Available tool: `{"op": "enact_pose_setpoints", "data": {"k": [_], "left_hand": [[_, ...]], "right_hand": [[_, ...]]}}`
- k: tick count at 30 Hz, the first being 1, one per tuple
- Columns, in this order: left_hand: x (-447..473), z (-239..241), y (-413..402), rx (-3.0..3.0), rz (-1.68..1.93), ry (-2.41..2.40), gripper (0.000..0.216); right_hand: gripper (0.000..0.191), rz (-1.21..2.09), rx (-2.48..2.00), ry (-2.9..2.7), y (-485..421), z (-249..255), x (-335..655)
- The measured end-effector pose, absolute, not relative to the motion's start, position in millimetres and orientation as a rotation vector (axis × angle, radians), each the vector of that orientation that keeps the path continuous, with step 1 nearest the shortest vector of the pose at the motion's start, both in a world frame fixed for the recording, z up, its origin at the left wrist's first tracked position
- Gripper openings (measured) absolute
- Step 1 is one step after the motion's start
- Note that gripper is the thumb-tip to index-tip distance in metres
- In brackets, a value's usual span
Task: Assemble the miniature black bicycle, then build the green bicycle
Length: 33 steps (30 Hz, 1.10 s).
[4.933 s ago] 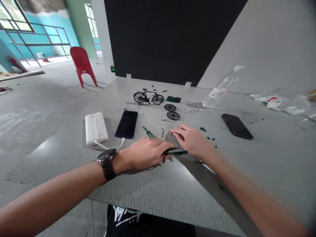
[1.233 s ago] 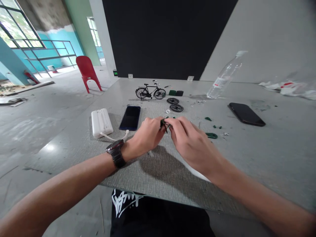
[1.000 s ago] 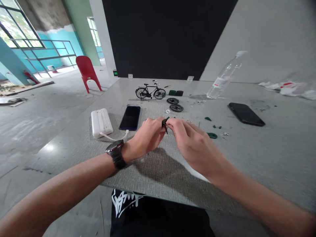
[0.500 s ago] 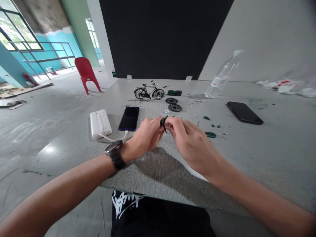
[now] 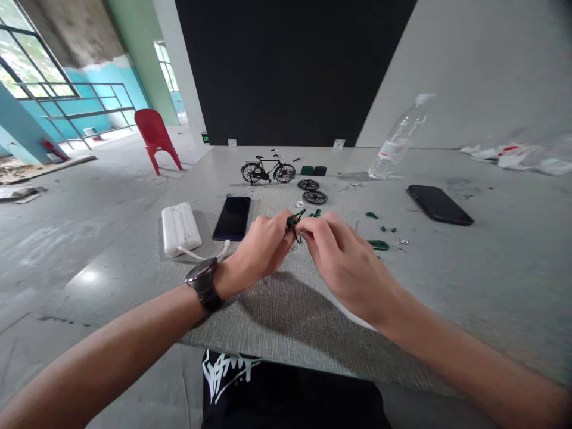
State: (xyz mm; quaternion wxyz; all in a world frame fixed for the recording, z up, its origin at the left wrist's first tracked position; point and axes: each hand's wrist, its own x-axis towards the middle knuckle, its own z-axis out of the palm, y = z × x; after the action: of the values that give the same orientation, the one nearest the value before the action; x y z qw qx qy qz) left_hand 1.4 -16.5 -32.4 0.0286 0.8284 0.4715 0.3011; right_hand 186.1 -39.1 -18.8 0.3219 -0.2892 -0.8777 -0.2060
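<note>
Just above the table, my left hand (image 5: pixel 259 245) is closed on a small dark green model bicycle part (image 5: pixel 294 220). Its thin bars stick out past the fingertips. My right hand (image 5: pixel 344 259) pinches at the same part from the other side, its thumb and forefinger meeting there; any smaller piece between them is hidden. Beyond the hands stands a black model bicycle (image 5: pixel 268 168), upright on its wheels. Two loose spoked wheels (image 5: pixel 315 197) lie flat to its right. A small round white piece (image 5: pixel 300 204) is near my fingertips. Several green pieces (image 5: pixel 379 245) are scattered right of my right hand.
A white power bank (image 5: pixel 180 229) with a cable and a phone (image 5: pixel 232 218) lie at left. Another black phone (image 5: pixel 439 204) lies at right, near a clear plastic bottle (image 5: pixel 400 140). Plastic bags (image 5: pixel 518 158) sit by the wall. A red chair (image 5: pixel 156 140) stands beyond the table (image 5: pixel 447 286).
The green part has turned slightly between my fingers, and more of its thin bars show. Both hands keep their grip in about the same place. The view has shifted a little.
</note>
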Motion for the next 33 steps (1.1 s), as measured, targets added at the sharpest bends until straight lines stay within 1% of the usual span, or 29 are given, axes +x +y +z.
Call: {"op": "enact_pose_setpoints", "data": {"k": [2, 6, 8, 12, 17, 24, 29, 33], "left_hand": [[1, -32, -18, 2.549, 0.980, 1.417, 0.020], [1, -31, -21, 2.543, 1.033, 1.351, 0.049], [0, -31, -21, 2.582, 1.047, 1.302, 0.052], [0, -30, -22, 2.609, 1.036, 1.301, 0.049], [1, -25, -25, 2.567, 0.936, 1.366, 0.046], [4, -23, -25, 2.703, 0.550, 1.551, 0.026], [5, -21, -26, 2.800, 0.430, 1.643, 0.025], [7, -13, -29, 2.948, 0.222, 1.647, 0.027]], "right_hand": [[0.031, -0.553, -0.746, -2.300, -39, -19, 187], [0.031, -0.553, -0.743, -2.291, -38, -20, 188], [0.030, -0.541, -0.748, -2.289, -38, -20, 188], [0.027, -0.516, -0.748, -2.293, -38, -21, 187], [0.025, -0.563, -0.754, -2.277, -38, -19, 187], [0.026, -0.635, -0.689, -2.267, -40, -15, 189], [0.026, -0.645, -0.687, -2.254, -40, -13, 188], [0.021, -0.648, -0.703, -2.239, -38, -12, 188]]}}
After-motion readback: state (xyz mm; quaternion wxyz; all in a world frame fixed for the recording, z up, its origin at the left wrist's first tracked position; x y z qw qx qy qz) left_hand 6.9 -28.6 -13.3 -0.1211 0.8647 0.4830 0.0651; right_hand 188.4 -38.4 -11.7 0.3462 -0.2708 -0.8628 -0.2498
